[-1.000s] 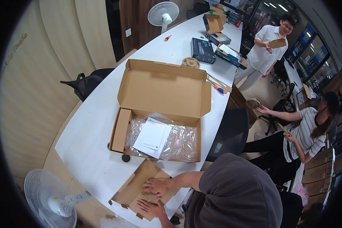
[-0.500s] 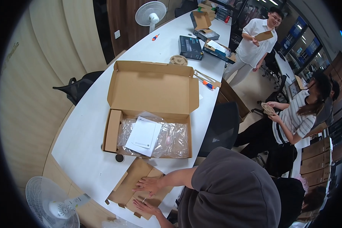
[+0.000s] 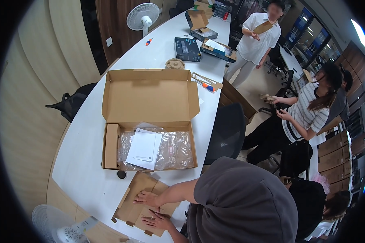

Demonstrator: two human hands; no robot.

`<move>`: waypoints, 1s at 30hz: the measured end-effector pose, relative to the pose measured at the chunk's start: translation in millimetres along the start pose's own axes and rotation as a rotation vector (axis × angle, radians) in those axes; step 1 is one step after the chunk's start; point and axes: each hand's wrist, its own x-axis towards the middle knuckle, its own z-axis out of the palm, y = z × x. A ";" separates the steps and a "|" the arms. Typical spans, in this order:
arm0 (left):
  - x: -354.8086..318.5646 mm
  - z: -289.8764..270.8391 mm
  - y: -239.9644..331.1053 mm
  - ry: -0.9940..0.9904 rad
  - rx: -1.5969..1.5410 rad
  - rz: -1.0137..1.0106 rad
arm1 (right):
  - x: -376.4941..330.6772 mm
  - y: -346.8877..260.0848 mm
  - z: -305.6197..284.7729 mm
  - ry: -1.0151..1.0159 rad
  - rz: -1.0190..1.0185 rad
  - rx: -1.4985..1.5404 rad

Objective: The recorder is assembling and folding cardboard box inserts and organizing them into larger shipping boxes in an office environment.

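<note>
Hands: left hand (image 3: 147,198) and right hand (image 3: 158,221), lower centre, pressed flat, fingers spread, grasping nothing.
Under them: flat brown cardboard insert (image 3: 134,204).
Above: open brown cardboard box (image 3: 150,101).

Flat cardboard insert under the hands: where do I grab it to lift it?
Probably the folded-up flap on the left edge of the cardboard insert, coming from the left: the panel lies flat on the table, and only that flap seems raised.
</note>
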 end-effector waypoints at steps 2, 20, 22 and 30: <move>1.7 1.2 0.3 0.000 -0.001 0.006 | 0.9 3.0 2.8 -0.008 -0.001 -0.007; 2.0 4.1 0.8 -0.013 0.066 -0.011 | 8.7 13.2 1.9 -0.016 -0.032 0.034; 0.3 4.9 0.3 -0.020 0.070 -0.015 | 3.6 15.3 0.8 0.038 -0.059 0.049; 0.9 0.5 2.2 -0.084 0.037 -0.075 | -14.8 16.6 -3.0 0.169 -0.135 0.060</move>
